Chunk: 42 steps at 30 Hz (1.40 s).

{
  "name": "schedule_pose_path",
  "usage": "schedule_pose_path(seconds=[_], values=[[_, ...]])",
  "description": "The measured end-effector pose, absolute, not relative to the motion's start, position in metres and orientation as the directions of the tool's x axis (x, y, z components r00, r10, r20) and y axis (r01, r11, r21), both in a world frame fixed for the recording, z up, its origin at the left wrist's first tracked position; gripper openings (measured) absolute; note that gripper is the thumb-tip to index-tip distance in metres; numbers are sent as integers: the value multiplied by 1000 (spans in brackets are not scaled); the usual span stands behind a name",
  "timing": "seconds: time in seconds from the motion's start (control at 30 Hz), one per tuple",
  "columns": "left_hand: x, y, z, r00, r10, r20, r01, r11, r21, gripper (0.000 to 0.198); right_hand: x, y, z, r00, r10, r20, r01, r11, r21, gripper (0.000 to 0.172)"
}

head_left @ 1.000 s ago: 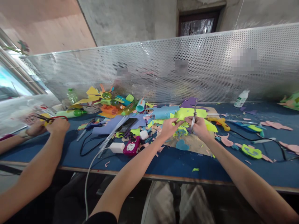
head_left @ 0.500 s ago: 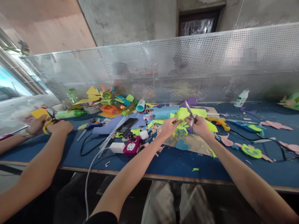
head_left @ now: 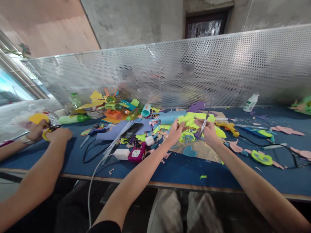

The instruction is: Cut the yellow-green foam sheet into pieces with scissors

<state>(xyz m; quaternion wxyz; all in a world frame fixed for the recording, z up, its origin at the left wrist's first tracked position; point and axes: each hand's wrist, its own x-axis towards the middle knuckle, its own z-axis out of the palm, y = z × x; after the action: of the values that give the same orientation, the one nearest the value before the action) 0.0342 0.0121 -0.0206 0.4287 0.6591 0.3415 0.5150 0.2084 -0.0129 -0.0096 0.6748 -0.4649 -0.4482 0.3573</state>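
My left hand (head_left: 175, 129) pinches the edge of a yellow-green foam sheet (head_left: 194, 119) lifted a little off the blue table (head_left: 170, 168). My right hand (head_left: 208, 130) grips a pair of metal scissors (head_left: 205, 121), blades pointing up and away, right beside the sheet. Under both hands lie a brown cardboard piece (head_left: 201, 149) and a blue foam heart (head_left: 189, 151). Foam scraps in many colours surround them.
A co-worker's hands (head_left: 52, 132) at the left hold yellow-handled scissors and yellow foam. A phone (head_left: 132, 129), a magenta device (head_left: 137, 152), a white charger (head_left: 121, 153) with cables, a glue gun (head_left: 228, 127) and a white bottle (head_left: 251, 102) lie around. A perforated metal screen (head_left: 218, 64) backs the table.
My left hand has lifted the yellow-green sheet slightly. The scissors in my right hand have swung from tilting left to tilting right. The co-worker's hands have shifted with their scissors.
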Motion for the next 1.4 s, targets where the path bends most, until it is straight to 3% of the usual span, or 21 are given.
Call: schedule_pose_path(seconds=[0.17, 0.3, 0.57, 0.73, 1.2, 1.4], values=[[40, 7, -20, 324, 850, 414, -179, -375, 910, 42, 203, -14, -10, 356, 910, 214, -206, 299, -932, 35], [43, 4, -20, 350, 843, 409, -182, -367, 912, 44, 202, -13, -11, 368, 915, 162, -248, 265, -932, 41], [45, -1, -16, 349, 860, 373, -198, -322, 926, 41, 200, -15, -10, 392, 893, 221, -157, 302, -940, 35], [42, -2, -13, 338, 864, 373, -114, -355, 928, 51, 198, -19, -9, 405, 882, 241, -93, 302, -949, 37], [39, 6, -16, 285, 865, 412, -168, -378, 911, 53, 198, -20, -6, 404, 875, 267, -106, 335, -936, 40], [38, 7, -15, 281, 852, 441, -148, -416, 897, 47, 201, -21, -9, 371, 836, 403, 131, 383, -915, 37]])
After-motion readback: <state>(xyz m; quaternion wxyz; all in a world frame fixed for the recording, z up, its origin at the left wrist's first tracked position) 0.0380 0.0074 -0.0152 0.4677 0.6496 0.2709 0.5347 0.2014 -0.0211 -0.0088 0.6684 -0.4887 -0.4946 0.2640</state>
